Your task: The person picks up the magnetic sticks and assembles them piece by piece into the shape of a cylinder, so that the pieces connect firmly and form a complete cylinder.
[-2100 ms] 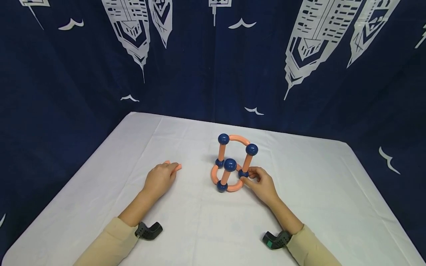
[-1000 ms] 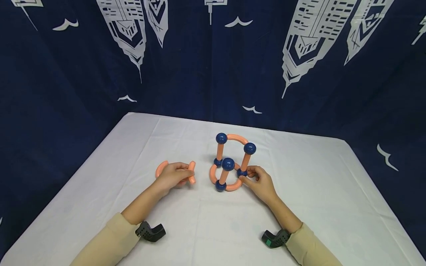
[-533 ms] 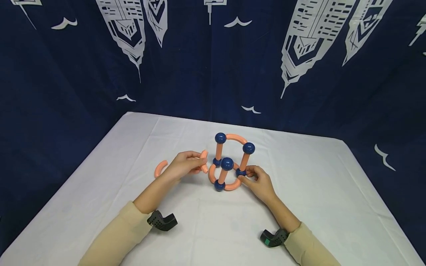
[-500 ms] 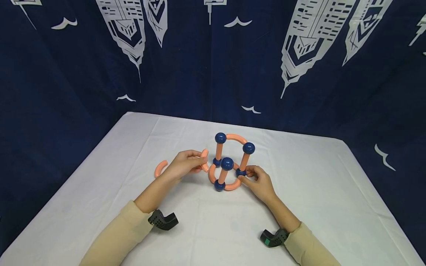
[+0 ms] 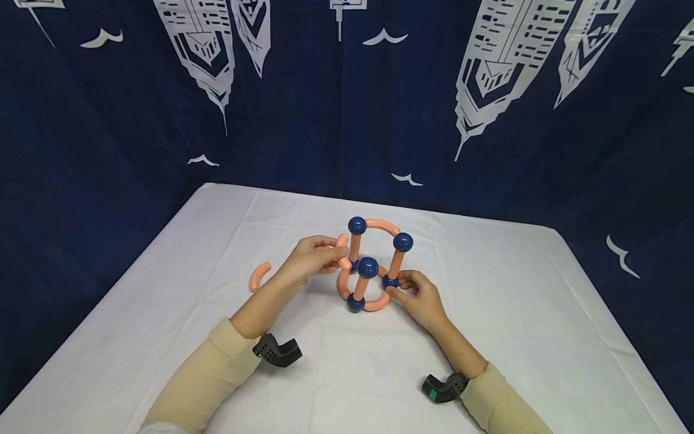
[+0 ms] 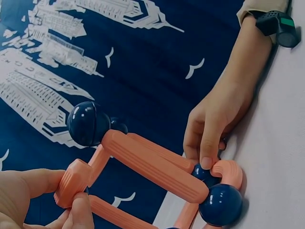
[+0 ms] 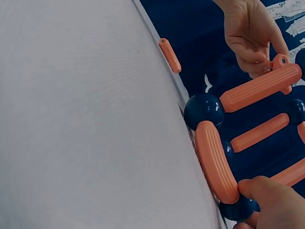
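My left hand [image 5: 311, 259] pinches a curved orange rod [image 5: 343, 253] between thumb and fingers, beside the upper left of a frame of blue balls and orange rods. The frame stands upright on the table, with a ring of curved rods at its base and three straight posts, each topped by a ball. One curved top rod [image 5: 383, 226] links the back ball [image 5: 356, 225] to the right ball [image 5: 403, 242]; the front top ball [image 5: 367, 267] carries only its post. Low on the right, my right hand [image 5: 425, 300] grips the base ball [image 5: 390, 281] with thumb and fingers.
A loose curved orange rod [image 5: 259, 276] lies on the white tablecloth [image 5: 238, 223], left of the frame and close to my left forearm. Black wrist cameras sit on both wrists. Behind the table hangs a dark blue printed curtain [image 5: 303, 120].
My left hand has picked up a curved rod from the left of the table and carried it right and up to the frame. My right hand keeps its hold on the base ball.
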The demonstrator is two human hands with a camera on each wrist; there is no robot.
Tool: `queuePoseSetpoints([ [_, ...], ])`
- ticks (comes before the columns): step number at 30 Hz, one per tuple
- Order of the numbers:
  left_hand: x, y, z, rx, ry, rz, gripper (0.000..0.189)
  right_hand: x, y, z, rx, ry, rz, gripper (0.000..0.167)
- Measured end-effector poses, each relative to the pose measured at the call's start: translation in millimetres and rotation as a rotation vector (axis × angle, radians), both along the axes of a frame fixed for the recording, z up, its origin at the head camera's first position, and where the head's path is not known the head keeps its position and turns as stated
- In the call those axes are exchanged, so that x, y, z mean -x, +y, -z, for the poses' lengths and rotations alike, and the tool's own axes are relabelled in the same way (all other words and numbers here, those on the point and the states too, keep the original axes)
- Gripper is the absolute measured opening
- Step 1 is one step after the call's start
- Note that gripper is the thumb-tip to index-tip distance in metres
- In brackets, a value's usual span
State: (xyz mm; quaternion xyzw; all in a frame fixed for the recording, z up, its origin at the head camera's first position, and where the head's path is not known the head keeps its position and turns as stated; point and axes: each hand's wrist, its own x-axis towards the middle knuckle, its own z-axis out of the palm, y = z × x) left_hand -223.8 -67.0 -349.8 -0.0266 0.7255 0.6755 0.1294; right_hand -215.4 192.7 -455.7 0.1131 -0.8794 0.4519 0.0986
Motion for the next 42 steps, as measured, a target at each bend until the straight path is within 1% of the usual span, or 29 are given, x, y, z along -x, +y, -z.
queuePoseSetpoints([
  [4,2.0,3.5,-3.4,0.008,-0.010,-0.008,0.036,0.1,1,-0.5,-0.002,-0.003,0.001,0.040],
  [9,2.3,8.4,-9.1,0.024,-0.033,-0.033,0.038,-0.7,0,-1.0,0.007,-0.010,0.006,0.040],
  [14,2.9,10.3,-11.6,0.028,-0.047,-0.051,0.037,-1.7,-2,-0.9,0.004,-0.006,0.002,0.041],
  [19,3.0,11.7,-12.8,0.011,-0.052,-0.053,0.036,-1.6,-2,-1.2,-0.002,-0.002,0.004,0.041],
  [28,2.2,16.8,-13.0,-0.039,-0.078,-0.092,0.040,-1.6,-1,-1.3,0.002,-0.008,0.004,0.041],
  [37,1.9,18.7,-11.7,-0.055,-0.083,-0.087,0.043,-1.5,-1,-1.0,0.010,-0.003,0.002,0.041],
  [42,1.1,18.2,-12.2,-0.064,-0.086,-0.095,0.043,-1.4,-1,-0.6,0.009,-0.003,0.001,0.041],
])
